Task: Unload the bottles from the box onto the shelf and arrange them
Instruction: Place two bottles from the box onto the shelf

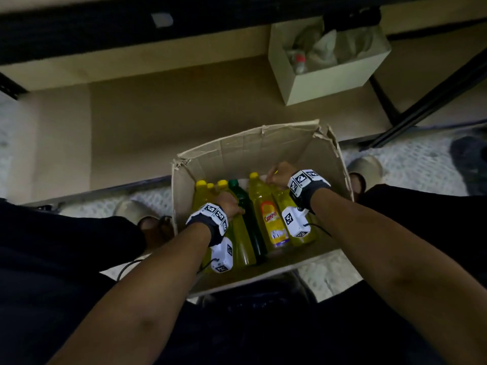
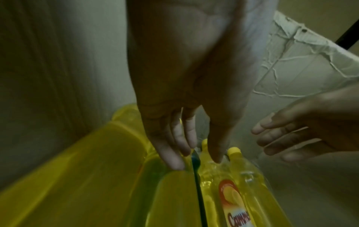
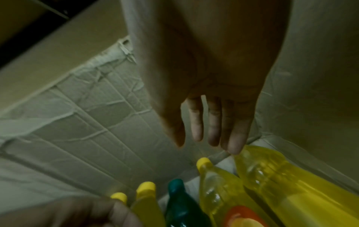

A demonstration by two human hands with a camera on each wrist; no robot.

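Both hands are down in the cardboard box (image 1: pixel 263 146), where yellow bottles (image 1: pixel 268 219) and one green bottle (image 1: pixel 246 206) lie. Left hand (image 1: pixel 228 202), fingers straight, touches a yellow bottle; right hand (image 1: pixel 279 172) hangs loose-fingered over the rightmost bottle (image 3: pixel 281 176). The shelf (image 1: pixel 184 106) waits beyond.

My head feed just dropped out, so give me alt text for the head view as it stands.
Both hands reach into an open cardboard box on the floor: the left hand rests on a yellow bottle, the right hand is at the neck of another. Several yellow bottles and one green bottle lie inside, and the low shelf beyond holds only a small box.
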